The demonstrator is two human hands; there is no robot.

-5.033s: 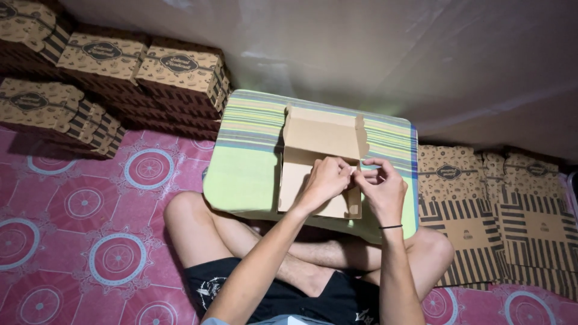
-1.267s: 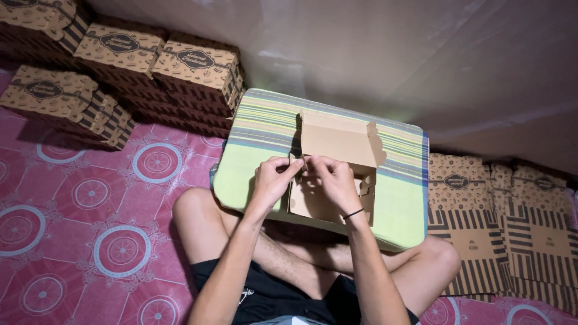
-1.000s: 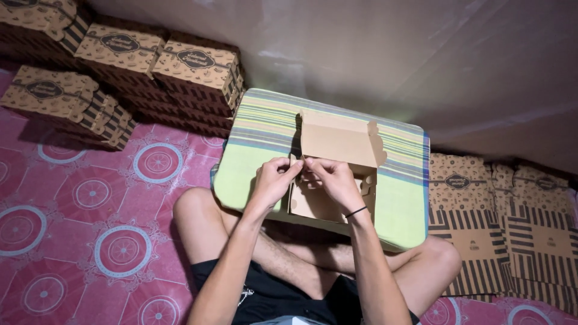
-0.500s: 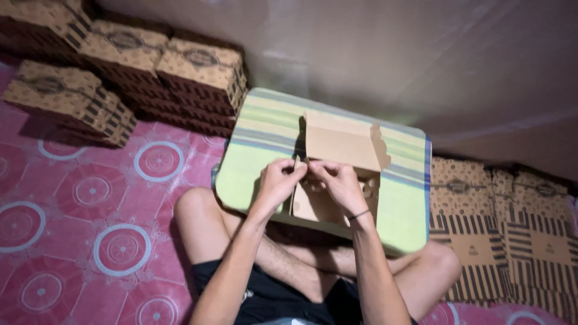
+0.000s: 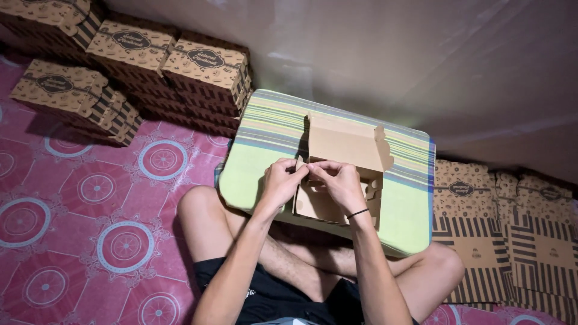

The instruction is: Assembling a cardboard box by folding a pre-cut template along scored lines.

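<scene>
Clearly both hands pinch the half-folded cardboard box point(image 5: 337, 180) on the striped worktop point(image 5: 253, 174): left hand point(image 5: 282, 182) and right hand point(image 5: 338, 183) closed on its near-left flap. Uneven pressure could crease that flap. Beyond the worktop sit finished printed boxes point(image 5: 205, 72).

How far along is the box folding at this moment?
Done: folded printed boxes are stacked at the upper left. In hand: a plain cardboard box on the striped lap table, its lid flap upright; the left hand and right hand pinch its left side wall. Left: the lid is open, and flat printed blanks lie at the right.
</scene>
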